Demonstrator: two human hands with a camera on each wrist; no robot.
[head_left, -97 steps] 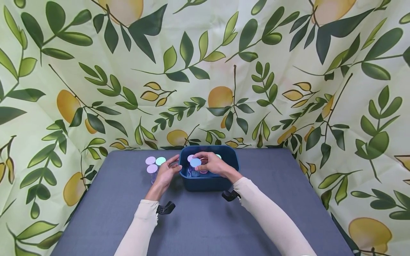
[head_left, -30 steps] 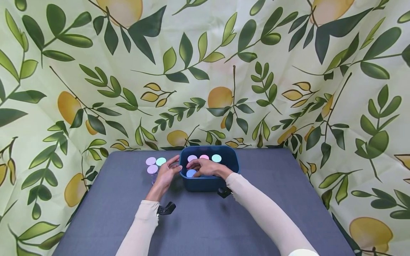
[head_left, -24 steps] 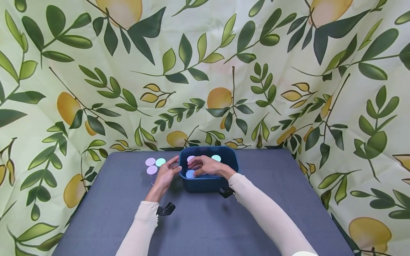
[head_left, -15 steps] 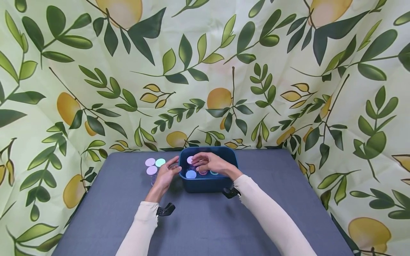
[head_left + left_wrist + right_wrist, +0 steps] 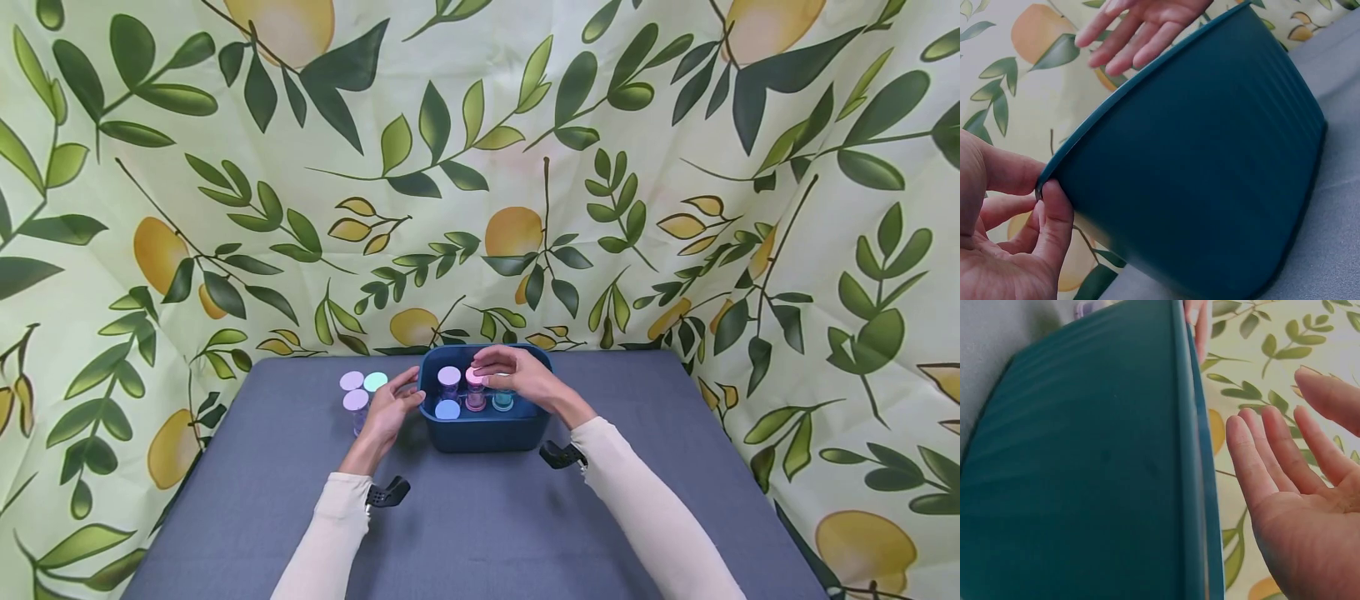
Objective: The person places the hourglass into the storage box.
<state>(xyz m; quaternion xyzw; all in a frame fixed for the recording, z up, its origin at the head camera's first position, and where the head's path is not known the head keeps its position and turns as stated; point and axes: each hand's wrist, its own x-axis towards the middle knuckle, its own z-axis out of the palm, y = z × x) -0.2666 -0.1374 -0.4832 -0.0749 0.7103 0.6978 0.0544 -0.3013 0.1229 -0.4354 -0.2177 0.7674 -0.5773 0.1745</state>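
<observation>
A dark teal bin (image 5: 487, 433) stands mid-table. My left hand (image 5: 390, 408) pinches its left rim between thumb and fingers; the left wrist view shows that hand (image 5: 1016, 237) against the bin wall (image 5: 1210, 156). My right hand (image 5: 517, 373) hovers over the bin with relaxed fingers and holds nothing; the right wrist view shows that hand (image 5: 1297, 487) spread beside the bin's rim (image 5: 1194, 456). Inside the bin stand small jars: a purple-lidded jar (image 5: 449, 376), a pink-lidded jar (image 5: 475, 377), a teal jar (image 5: 502, 401) and a blue-lidded jar (image 5: 447, 409).
Three more jars stand left of the bin: a lilac-lidded jar (image 5: 351, 381), a mint-lidded jar (image 5: 375, 381) and a purple-lidded jar (image 5: 356, 400). The grey table (image 5: 480, 525) is ringed at the back and sides by a leaf-and-lemon printed cloth (image 5: 480, 167).
My right hand lowered the blue-lidded jar into the bin's front left, let it go and rose empty toward the right. The left hand stayed on the rim.
</observation>
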